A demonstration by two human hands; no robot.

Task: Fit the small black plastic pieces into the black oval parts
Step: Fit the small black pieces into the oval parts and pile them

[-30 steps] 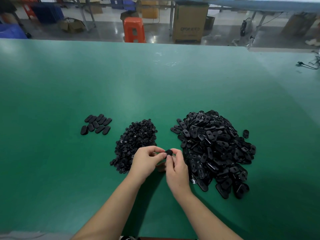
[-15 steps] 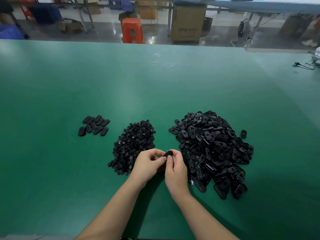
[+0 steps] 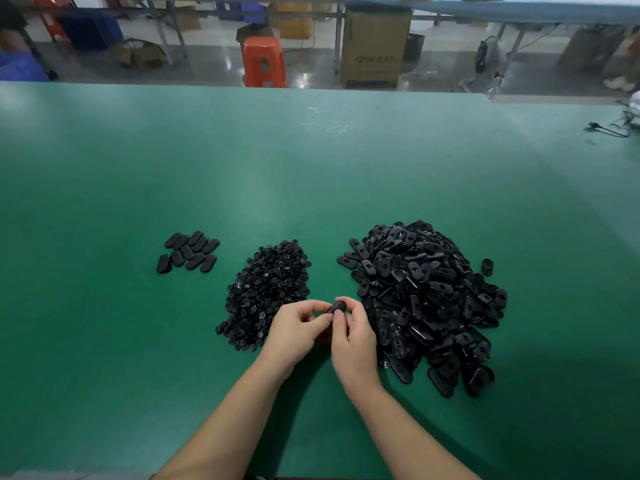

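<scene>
Both hands meet above the green bench, pinching one black oval part between them: the left hand from the left, the right hand from the right. It sits at their fingertips, between the heap of small pieces and the heap of oval parts.

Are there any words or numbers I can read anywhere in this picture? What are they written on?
Cardboard box on the floor behind the green table: a dark print with large letters and some smaller marks, too blurred to read for sure.
No writing shows on the black parts, the orange stool or the table.
</scene>
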